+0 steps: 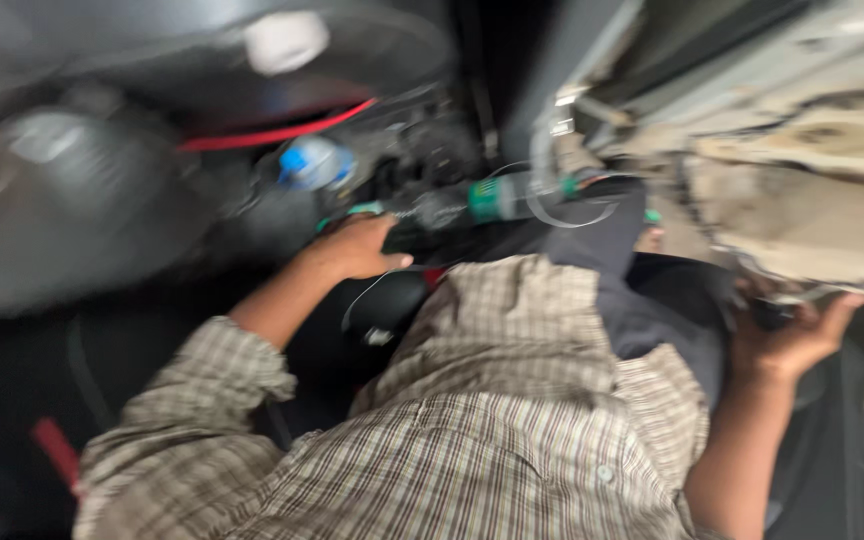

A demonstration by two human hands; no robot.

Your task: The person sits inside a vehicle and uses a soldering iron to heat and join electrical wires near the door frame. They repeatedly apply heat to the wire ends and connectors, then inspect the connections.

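The view is blurred and the space is tight: a large dark rounded body (72, 200) fills the area left of the green-and-black power tool (452, 208), and a pale, worn panel (812, 210) crowds in right of it. Little free room shows around the tool. The left hand (357, 248) is closed around the tool's rear grip. The right hand (797, 335), fingers curled, presses up under the panel's lower edge.

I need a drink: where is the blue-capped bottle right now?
In the head view, the blue-capped bottle lies upper left of centre, just above the left hand and below a red cable.
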